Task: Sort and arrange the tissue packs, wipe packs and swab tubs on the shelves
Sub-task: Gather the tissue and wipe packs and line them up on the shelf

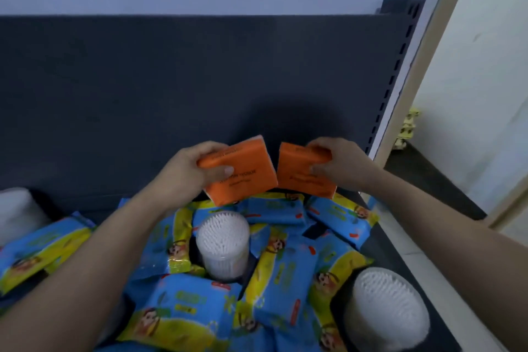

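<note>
At the far left a white tub is blurred and cut by the frame edge, so I cannot tell its contents. Blue-and-yellow wipe packs lie jumbled over the dark shelf, hiding most of it; their print is too soft to read. My left hand grasps the left tissue pack, thumb on its orange face, above the heap. Just beside it, my right hand grasps the right tissue pack, fingers covering its right end. The middle swab tub stands among the wipes; the right swab tub sits near right, blurred.
</note>
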Demonstrator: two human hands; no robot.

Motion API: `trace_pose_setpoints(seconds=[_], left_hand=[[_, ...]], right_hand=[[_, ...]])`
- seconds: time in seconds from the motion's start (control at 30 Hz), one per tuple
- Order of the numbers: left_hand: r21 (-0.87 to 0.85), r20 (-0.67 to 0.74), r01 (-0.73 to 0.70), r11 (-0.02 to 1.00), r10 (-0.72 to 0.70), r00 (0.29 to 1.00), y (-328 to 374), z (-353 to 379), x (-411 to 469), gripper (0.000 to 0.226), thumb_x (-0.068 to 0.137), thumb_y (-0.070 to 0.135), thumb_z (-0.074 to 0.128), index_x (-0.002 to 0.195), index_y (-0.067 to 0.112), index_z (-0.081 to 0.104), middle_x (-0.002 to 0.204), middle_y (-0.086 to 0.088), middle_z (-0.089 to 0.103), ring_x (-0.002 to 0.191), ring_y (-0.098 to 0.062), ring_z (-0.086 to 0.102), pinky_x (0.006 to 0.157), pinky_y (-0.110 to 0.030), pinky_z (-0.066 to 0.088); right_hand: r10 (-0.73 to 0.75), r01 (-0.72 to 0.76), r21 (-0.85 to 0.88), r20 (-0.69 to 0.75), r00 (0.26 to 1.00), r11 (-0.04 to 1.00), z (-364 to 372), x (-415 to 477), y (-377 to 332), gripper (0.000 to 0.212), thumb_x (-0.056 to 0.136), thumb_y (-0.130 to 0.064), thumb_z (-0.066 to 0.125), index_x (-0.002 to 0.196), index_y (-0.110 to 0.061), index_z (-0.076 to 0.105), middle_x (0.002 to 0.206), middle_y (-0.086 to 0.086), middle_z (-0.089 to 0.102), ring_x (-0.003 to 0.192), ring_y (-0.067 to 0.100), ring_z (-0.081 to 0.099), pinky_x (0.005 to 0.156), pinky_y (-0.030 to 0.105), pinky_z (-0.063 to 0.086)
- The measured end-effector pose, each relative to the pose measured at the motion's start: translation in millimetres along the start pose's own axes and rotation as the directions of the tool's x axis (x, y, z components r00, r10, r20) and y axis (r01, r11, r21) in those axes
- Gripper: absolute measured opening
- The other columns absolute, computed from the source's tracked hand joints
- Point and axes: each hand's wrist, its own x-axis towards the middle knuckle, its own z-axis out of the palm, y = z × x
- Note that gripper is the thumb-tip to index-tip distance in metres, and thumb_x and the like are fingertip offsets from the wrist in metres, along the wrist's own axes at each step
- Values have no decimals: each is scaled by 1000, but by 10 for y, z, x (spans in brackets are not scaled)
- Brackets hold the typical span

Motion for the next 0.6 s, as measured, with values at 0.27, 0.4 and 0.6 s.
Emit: trace_pose_setpoints(seconds=[0.27,0.4,0.6], left_hand=[[156,12,105,982,-108,994,-147,-37,127,20,84,12,66,101,22,63,85,-1,66,73,-15,62,61,-26,50],[288,15,109,951,-118,993,-241,-148,209,20,86,14,65,103,23,62,98,-6,62,86,-22,62,70,-30,51],[556,10,57,829,-75,997,-346,-181,283,30,86,17,64,115,24,58,105,-5,44,94,-21,52,76,-25,39]], right_hand=[[-11,14,-24,123,992,1000,175,109,87,47,89,-23,61,134,-19,49,131,5,52,114,21,50,85,23,37],[-14,21,-53,129,992,998,218,170,49,47,91,-24,58,136,-20,47,127,7,40,115,22,45,87,22,32],[-65,77,-110,115,991,991,300,257,-65,44,90,-24,60,132,-21,50,121,5,43,113,22,44,88,25,34]])
